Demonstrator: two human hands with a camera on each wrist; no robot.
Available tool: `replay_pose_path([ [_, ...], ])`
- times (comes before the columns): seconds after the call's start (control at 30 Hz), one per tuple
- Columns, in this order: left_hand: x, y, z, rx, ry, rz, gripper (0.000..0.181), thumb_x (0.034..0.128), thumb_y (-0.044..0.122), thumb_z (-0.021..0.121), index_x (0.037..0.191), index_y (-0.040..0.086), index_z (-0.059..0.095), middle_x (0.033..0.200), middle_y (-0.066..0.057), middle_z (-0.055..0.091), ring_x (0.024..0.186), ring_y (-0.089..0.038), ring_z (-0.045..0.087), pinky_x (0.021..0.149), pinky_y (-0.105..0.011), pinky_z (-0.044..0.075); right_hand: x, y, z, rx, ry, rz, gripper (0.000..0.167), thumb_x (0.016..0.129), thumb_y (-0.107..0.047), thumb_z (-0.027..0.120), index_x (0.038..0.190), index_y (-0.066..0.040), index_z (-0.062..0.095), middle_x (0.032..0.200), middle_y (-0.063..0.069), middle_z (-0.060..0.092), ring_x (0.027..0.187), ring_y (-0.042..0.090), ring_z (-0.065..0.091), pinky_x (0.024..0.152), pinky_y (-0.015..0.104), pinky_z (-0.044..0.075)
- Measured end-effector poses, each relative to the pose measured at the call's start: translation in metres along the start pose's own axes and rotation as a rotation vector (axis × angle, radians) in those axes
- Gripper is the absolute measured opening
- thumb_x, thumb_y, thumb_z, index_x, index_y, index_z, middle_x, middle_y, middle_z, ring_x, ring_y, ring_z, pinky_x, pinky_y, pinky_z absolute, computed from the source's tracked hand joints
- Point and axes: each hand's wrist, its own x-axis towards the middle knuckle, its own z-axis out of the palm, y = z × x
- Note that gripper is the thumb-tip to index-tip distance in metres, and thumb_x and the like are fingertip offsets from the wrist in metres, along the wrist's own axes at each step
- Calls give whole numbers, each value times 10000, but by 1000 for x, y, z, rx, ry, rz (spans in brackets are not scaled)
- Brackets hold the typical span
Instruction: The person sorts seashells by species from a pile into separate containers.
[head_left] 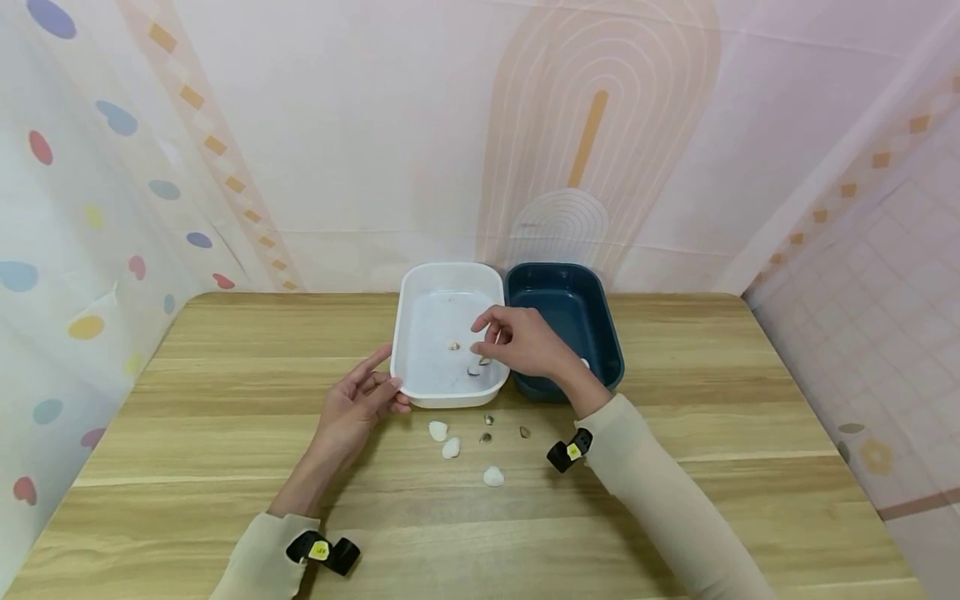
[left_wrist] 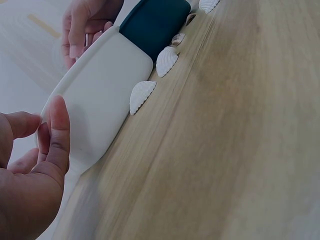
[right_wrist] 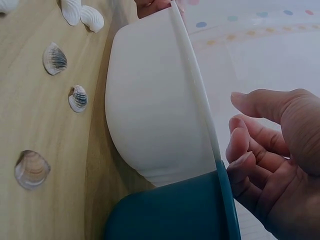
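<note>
Patterned cloth (head_left: pixel 360 125) backs the tabletop (head_left: pixel 712 483); left grip (head_left: pixel 356 408) holds the white tray (head_left: pixel 450 402) by its near corner, probably steadying it; right grip (head_left: pixel 519 340), fingers parted, seemingly empty, hovers over inner shells (head_left: pixel 473 371); loose shells (head_left: pixel 451 448) lie handy for both.

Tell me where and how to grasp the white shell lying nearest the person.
Pinch the white shell by its opposite side edges, bringing the right-hand grip straight down from above. It lies low on the table, apart from the other shells, so there should be room on either side.
</note>
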Motion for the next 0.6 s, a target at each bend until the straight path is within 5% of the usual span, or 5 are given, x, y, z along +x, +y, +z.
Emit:
replay_pose_path([
  [0.6,0,0,3,2,-5,9,652,1009,15,625,1595,82,348,979,-63,664,799,-113,716,763,-240,673,-42,-6,-3,-28,34,-78,273,950,-223,748,1198,-128,682,857,-37,676,704,101,583,604,208,486],
])
